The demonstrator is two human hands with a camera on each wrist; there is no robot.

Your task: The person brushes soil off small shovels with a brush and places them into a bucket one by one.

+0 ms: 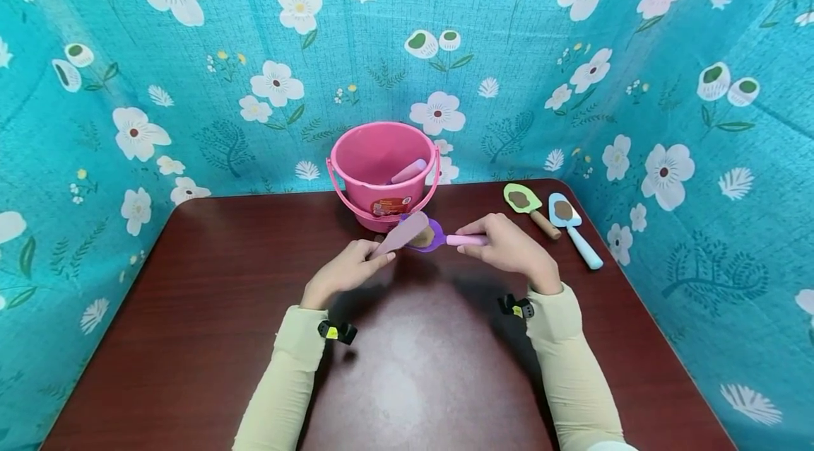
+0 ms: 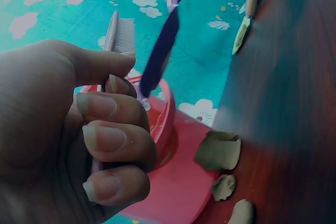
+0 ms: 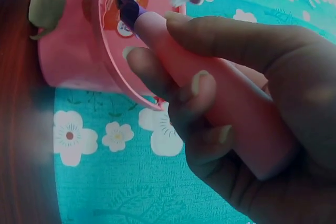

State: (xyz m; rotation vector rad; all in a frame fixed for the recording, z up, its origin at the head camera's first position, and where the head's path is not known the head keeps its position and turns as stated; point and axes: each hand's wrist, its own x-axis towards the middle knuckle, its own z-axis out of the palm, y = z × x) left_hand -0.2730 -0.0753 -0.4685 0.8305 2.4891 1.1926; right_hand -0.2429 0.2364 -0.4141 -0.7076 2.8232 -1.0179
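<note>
Head view. Hands, 2. Left hand [image 1: 343, 268] grips one pink brush [image 1: 404, 233]; right hand [image 1: 511, 249] holds one purple trowel [image 1: 439, 237] by its pink handle, brown patch on the blade. Both tools overlap in front of the bucket [image 1: 370, 198], count 1, one pale pink handle [image 1: 409, 171] inside. Spare trowels, 2: green [image 1: 528, 206] and light blue [image 1: 580, 242], side by side near the back right corner. Bucket stands by the table's back edge, against floral cloth [image 1: 210, 76]. Tabletop [image 1: 191, 309] runs wide to the left edge and toward the person; narrower on the right.

Left wrist view. Fingers curled round the brush; gap visible between bristles and blade. Scraps [image 2: 220, 151], olive-brown, 3 counted, beside the bucket.

Right wrist view. Fingers and thumb wrap the trowel's handle; bristles just beyond.
</note>
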